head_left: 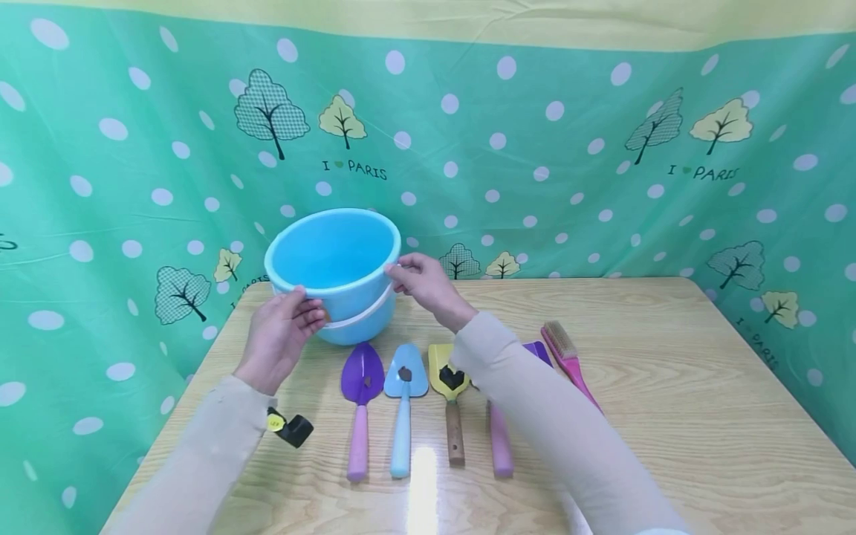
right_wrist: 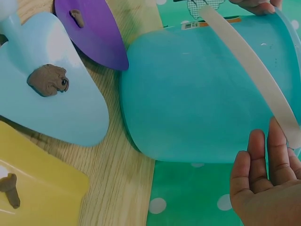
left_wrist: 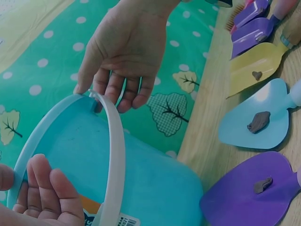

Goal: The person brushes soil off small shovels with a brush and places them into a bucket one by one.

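A light blue bucket (head_left: 361, 319) with a white handle (head_left: 344, 321) is at the back left of the table, its mouth facing up. My left hand (head_left: 284, 331) pinches the front-left of its rim, thumb inside the edge and the other fingers loosely bent below it. On the opposite side my right hand (head_left: 424, 286) pinches the rim near the handle's end, as the left wrist view shows too. The handle hangs down across the bucket's front. Part of an orange label and a barcode sticker (left_wrist: 128, 220) show on the bucket's wall.
In front of the bucket lie a purple trowel (head_left: 363, 371), a light blue trowel (head_left: 406, 394) and a yellow scoop (head_left: 439, 364), each bearing a brown lump. My right sleeve partly hides purple scoops (head_left: 538, 349). A pink brush (head_left: 568, 357) lies right of them. A patterned curtain (head_left: 535, 148) hangs behind.
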### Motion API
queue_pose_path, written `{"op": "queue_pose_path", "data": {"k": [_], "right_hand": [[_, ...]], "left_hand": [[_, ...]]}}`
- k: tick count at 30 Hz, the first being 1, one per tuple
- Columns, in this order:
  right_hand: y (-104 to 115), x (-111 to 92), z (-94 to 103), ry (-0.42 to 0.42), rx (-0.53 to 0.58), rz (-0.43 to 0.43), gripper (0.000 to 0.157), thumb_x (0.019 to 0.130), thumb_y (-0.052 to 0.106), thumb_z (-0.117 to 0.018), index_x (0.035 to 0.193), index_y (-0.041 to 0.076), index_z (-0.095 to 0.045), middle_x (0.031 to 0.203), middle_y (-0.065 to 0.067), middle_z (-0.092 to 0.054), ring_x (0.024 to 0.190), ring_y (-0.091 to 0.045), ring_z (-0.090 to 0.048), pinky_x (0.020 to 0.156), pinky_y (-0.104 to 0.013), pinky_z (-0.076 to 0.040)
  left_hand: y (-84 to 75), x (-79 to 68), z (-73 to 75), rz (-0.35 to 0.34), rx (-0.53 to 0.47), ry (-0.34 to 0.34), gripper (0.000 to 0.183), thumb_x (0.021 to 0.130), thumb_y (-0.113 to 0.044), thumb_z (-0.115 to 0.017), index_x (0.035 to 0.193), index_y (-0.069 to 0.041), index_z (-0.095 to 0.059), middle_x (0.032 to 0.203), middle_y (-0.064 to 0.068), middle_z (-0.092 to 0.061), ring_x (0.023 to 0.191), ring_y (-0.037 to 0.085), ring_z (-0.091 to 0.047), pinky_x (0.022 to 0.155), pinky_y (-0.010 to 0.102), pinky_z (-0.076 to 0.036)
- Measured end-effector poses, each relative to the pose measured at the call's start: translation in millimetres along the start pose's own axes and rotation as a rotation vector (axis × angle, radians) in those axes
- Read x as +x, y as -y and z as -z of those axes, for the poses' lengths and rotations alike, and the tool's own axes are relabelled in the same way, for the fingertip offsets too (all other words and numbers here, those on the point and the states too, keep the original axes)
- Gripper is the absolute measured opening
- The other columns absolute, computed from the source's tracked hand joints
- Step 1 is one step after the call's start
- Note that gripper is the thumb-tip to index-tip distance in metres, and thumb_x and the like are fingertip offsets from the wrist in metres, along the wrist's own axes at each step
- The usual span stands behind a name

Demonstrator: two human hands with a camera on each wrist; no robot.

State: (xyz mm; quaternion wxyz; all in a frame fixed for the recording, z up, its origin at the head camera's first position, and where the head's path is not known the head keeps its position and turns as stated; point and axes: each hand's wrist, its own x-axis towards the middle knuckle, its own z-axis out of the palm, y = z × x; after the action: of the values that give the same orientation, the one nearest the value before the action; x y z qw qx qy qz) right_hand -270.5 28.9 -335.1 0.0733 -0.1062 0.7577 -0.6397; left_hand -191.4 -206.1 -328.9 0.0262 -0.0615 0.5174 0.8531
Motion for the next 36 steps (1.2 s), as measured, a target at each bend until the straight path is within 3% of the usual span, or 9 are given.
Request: {"op": "queue_pose_path", "data": {"k": [7, 15, 36], "right_hand": [[-1, -1, 5.7, -0.005, 0.000, 0.005, 0.039, 0.092, 0.034, -0.063, 0.120, 0.008, -0.057, 0.098, -0.007, -0.066, 0.092, -0.021, -0.062, 0.082, -0.032, -0.051], [-1, -1, 10.3, -0.019, 0.020, -0.004, 0.036, 0.092, 0.031, -0.063, 0.118, 0.007, -0.058, 0.098, -0.009, -0.066, 0.092, -0.023, -0.062, 0.089, -0.041, -0.049], [-7, -6, 25.6, -0.047, 0.021, 0.006, 0.036, 0.092, 0.029, -0.063, 0.119, 0.004, -0.058, 0.097, -0.012, -0.066, 0.092, -0.025, -0.063, 0.083, -0.033, -0.052]], "left_hand": [[2.1, 1.7, -4.8, 0.007, 0.003, 0.008, 0.023, 0.097, -0.021, -0.054, 0.105, -0.001, -0.047, 0.089, 0.007, -0.062, 0.081, 0.017, -0.061, 0.088, 0.031, -0.050], [4.1, 3.2, -11.1, 0.020, 0.050, -0.003, 0.024, 0.099, -0.022, -0.052, 0.107, -0.002, -0.043, 0.090, 0.005, -0.061, 0.082, 0.016, -0.060, 0.091, 0.032, -0.049], [12.0, 8.2, -23.9, 0.034, 0.077, 0.006, 0.023, 0.099, -0.023, -0.050, 0.107, -0.003, -0.044, 0.089, 0.005, -0.061, 0.082, 0.015, -0.061, 0.088, 0.031, -0.049]]}}
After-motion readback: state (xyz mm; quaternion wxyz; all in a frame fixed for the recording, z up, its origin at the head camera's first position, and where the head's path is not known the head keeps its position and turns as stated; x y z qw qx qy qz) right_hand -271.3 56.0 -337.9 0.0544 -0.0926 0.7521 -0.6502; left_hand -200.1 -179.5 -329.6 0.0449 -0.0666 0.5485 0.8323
